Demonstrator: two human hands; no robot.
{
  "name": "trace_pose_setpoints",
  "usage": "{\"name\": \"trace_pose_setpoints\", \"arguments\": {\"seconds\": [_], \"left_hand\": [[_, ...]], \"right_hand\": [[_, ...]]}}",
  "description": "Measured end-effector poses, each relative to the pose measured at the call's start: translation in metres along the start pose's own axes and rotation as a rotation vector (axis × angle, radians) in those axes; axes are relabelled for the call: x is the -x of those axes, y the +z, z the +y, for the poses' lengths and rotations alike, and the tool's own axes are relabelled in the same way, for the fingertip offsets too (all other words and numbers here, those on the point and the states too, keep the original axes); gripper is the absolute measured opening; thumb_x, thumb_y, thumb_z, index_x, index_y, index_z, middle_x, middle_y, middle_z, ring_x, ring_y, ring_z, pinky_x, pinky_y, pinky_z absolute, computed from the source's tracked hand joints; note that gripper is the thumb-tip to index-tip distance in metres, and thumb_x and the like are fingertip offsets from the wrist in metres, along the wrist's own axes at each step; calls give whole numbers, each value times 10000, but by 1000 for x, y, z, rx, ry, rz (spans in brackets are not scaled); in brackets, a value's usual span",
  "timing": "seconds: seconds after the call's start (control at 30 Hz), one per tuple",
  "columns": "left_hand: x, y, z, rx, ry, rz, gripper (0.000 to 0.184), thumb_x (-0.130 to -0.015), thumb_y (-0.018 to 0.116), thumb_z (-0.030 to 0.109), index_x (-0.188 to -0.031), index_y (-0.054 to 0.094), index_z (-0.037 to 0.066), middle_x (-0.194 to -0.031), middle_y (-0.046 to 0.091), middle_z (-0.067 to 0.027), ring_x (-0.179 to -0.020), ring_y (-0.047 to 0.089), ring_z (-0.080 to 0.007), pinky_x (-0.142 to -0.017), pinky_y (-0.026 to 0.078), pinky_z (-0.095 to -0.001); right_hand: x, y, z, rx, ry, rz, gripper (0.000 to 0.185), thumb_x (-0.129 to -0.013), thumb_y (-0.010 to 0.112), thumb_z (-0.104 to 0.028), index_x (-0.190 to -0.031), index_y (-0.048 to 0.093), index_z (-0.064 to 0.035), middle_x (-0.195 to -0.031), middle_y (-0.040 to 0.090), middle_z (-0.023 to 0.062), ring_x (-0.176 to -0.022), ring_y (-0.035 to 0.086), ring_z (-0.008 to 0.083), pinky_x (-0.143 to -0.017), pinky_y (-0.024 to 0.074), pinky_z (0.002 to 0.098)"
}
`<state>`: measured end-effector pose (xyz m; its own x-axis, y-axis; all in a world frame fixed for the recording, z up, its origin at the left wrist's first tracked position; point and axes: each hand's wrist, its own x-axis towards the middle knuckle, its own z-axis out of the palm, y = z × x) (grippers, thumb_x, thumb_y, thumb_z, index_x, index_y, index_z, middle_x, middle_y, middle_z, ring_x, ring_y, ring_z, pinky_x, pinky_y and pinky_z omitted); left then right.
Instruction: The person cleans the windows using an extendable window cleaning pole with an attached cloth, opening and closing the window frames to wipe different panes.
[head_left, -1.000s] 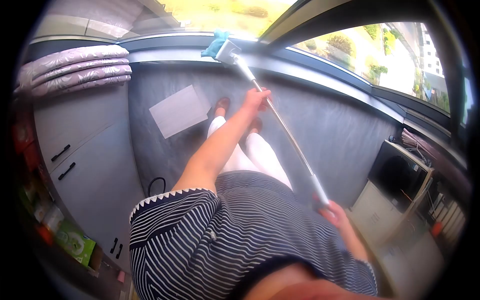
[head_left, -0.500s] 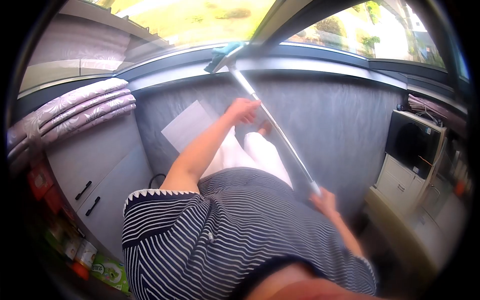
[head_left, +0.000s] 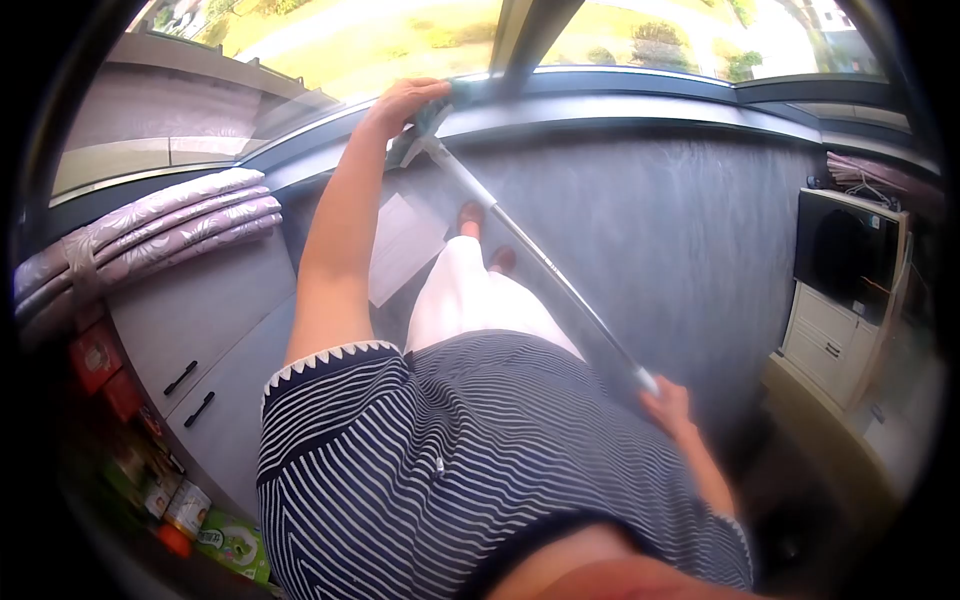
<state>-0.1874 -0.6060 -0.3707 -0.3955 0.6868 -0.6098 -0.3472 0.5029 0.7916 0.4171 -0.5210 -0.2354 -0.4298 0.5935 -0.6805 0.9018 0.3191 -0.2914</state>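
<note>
A long-handled window squeegee slants across the floor, its silver pole (head_left: pixel 560 275) running from the window sill down to my right side. At its upper end is a pale head (head_left: pixel 420 148) with a teal cloth pad (head_left: pixel 458 93), close against the window frame. My left hand (head_left: pixel 410 98) reaches far forward, fingers closed over the pad end; part of the pad is hidden beneath them. Low on the right, my right hand (head_left: pixel 668 407) is wrapped round the white grip at the pole's bottom end.
A window ledge (head_left: pixel 600 118) curves across the front below the glass. Folded patterned curtains (head_left: pixel 170 235) lie over a grey cabinet (head_left: pixel 200 310) on the left. A pale sheet (head_left: pixel 405 245) is on the floor. At right stands a white cabinet (head_left: pixel 825 345) with a black-fronted appliance (head_left: pixel 850 250) on top.
My left hand has moved from beside the upper pole forward and up onto the squeegee's pad end. The squeegee head has shifted slightly left and nearer; my right hand keeps its grip.
</note>
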Motion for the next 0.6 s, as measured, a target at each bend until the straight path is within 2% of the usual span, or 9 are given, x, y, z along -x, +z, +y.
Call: {"name": "trace_pose_setpoints", "arguments": {"seconds": [0.03, 0.1, 0.17, 0.2, 0.27, 0.3, 0.37, 0.5, 0.6], "left_hand": [[16, 17, 14, -57, 156, -36, 281, -776, 637, 268, -961, 634, 56, -896, 611, -46, -791, 545, -143, -708, 438, -253], [26, 54, 29, -423, 276, -2, 182, -764, 624, 180, -906, 655, 70, -873, 612, -30, -783, 540, -123, -700, 433, -227], [58, 104, 29, -1057, 604, 205, 106, -720, 600, 117, -805, 652, 80, -862, 609, -81, -857, 559, -202, -766, 444, -289], [75, 129, 24, -1123, 681, 209, 88, -709, 596, 100, -782, 642, 81, -930, 601, -82, -932, 534, -249, -816, 433, -335], [96, 162, -4, -1040, 793, 94, 120, -696, 615, 113, -808, 641, 83, -995, 586, -73, -997, 509, -258, -853, 417, -347], [107, 170, -7, -1000, 879, 83, 113, -703, 601, 67, -809, 639, 76, -974, 588, -89, -956, 534, -264, -808, 445, -325], [120, 168, 4, -758, 830, 139, 147, -713, 567, 4, -824, 640, 68, -956, 594, -90, -891, 573, -232, -750, 469, -289], [110, 105, 67, -589, 832, 485, 277, -730, 521, -22, -974, 621, 61, -975, 604, -58, -867, 574, -135, -731, 467, -266], [51, 40, 39, -266, 579, 36, 384, -721, 537, -2, -1097, 571, 69, -979, 604, -59, -846, 567, -129, -734, 459, -253]], "right_hand": [[5, 5, 5, -17, -12, 13, 150, -683, 603, -214, -721, 578, -72, -546, 538, 134, -504, 552, 294, -500, 437, 363], [-12, 10, 19, -31, -59, 25, 143, -682, 604, -207, -715, 576, -71, -541, 534, 131, -498, 549, 294, -498, 435, 359], [-10, 20, 29, -66, -72, 27, 139, -682, 604, -203, -709, 574, -70, -536, 531, 129, -492, 544, 293, -496, 434, 356], [-11, 28, 37, -94, -69, 14, 139, -683, 603, -202, -705, 571, -69, -534, 529, 127, -488, 540, 293, -496, 433, 353], [-9, 41, 44, -151, -80, 4, 137, -683, 604, -199, -699, 569, -67, -531, 528, 122, -479, 536, 283, -492, 432, 346], [-7, 47, 46, -180, -92, 8, 136, -683, 605, -197, -698, 569, -67, -529, 529, 119, -473, 535, 275, -489, 431, 341], [-4, 55, 48, -234, -93, 16, 131, -683, 608, -189, -696, 571, -64, -525, 530, 111, -461, 532, 250, -483, 429, 330], [2, 65, 59, -326, -42, 7, 118, -686, 616, -170, -706, 583, -58, -514, 529, 94, -445, 525, 186, -471, 424, 308], [5, 58, 54, -355, -46, 39, 115, -687, 617, -158, -716, 593, -50, -506, 527, 84, -444, 516, 155, -467, 420, 300]]}}
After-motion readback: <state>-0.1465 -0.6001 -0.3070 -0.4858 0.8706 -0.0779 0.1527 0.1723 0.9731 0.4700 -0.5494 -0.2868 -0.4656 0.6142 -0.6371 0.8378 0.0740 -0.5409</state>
